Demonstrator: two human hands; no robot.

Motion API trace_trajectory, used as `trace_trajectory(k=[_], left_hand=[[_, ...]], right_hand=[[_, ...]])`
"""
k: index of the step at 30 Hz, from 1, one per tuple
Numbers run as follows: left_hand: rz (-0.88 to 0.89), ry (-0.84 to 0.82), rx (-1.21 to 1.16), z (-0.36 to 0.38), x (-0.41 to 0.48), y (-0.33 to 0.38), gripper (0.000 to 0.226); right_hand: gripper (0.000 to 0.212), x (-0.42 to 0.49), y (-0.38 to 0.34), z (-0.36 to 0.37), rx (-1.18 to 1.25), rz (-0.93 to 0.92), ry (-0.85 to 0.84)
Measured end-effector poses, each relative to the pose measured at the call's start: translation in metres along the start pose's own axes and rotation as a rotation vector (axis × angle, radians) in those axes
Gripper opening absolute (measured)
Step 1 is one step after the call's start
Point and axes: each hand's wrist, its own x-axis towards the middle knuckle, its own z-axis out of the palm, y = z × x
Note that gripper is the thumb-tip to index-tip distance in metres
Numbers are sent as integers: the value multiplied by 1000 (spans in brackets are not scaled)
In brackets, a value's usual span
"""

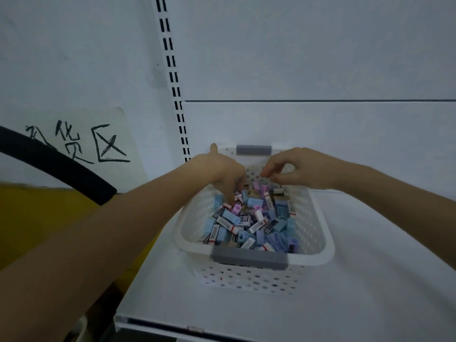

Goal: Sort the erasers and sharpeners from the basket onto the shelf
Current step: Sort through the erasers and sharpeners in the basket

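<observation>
The white shelf [357,280] carries a white perforated basket [328,245], which sits a little way back from the shelf's near edge with its long axis running near to far. One grey handle [249,257] faces the person. Nothing has been set out on the shelf beside it yet, so the sorting looks barely begun.

Inside the basket is a loose heap of white-sleeved erasers [228,224] and small blue, lilac and pink sharpeners [254,202], lying at all angles.

The left hand [222,169] comes in from the near left and is the closer one to the work. Its fingers point down into the far-left part of the heap and touch the pieces there. Its grip is hidden by its own knuckles, so I cannot tell whether it has hold of a piece.

The right hand [296,169] hovers over the far-right part of the heap, clear of it. Its fingers are curled in toward the thumb and the grip holds nothing that can be seen. The pieces lie directly below and slightly near of it.

Beyond both hands is the far handle [254,149].
</observation>
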Motion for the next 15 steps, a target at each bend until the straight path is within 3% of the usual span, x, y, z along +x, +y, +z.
trace_trajectory(k=[11, 15], left_hand=[[-9, 46, 66, 3, -1, 7, 44], [1, 208, -44, 6, -2, 2, 48]], right_hand=[[20, 0, -3, -3, -52, 11, -43], [25, 3, -8, -9, -151, 43, -171]])
